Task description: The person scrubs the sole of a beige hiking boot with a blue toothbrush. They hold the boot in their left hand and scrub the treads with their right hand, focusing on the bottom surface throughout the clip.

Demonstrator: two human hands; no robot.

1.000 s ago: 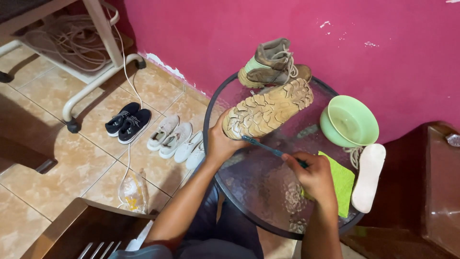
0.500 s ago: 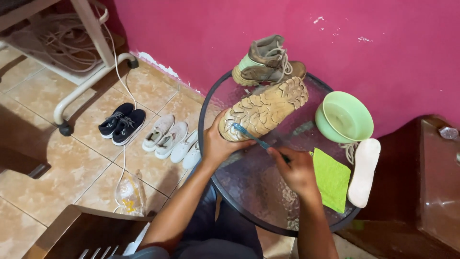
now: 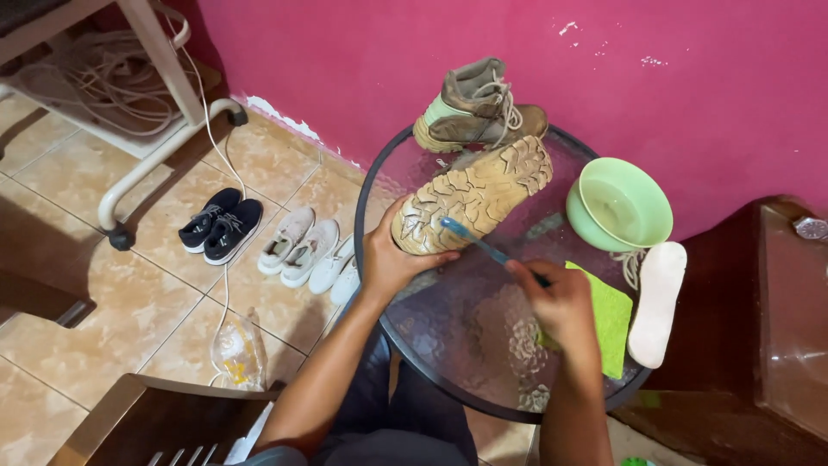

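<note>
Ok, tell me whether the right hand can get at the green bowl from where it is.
Probably yes: the right hand, gripping the toothbrush, sits close to the green bowl, with only bare glass table between. It would need to free its fingers first.

A muddy tan boot (image 3: 473,197) lies sole-up on the table, blue toothbrush (image 3: 483,248) bristles touching its sole.

A round glass bench (image 3: 448,345) with a dark rim carries an upright muddy tan boot (image 3: 474,108), a pale green plastic bowl (image 3: 619,205), a lime-green cloth (image 3: 611,315) and a white insole (image 3: 657,302).
</note>
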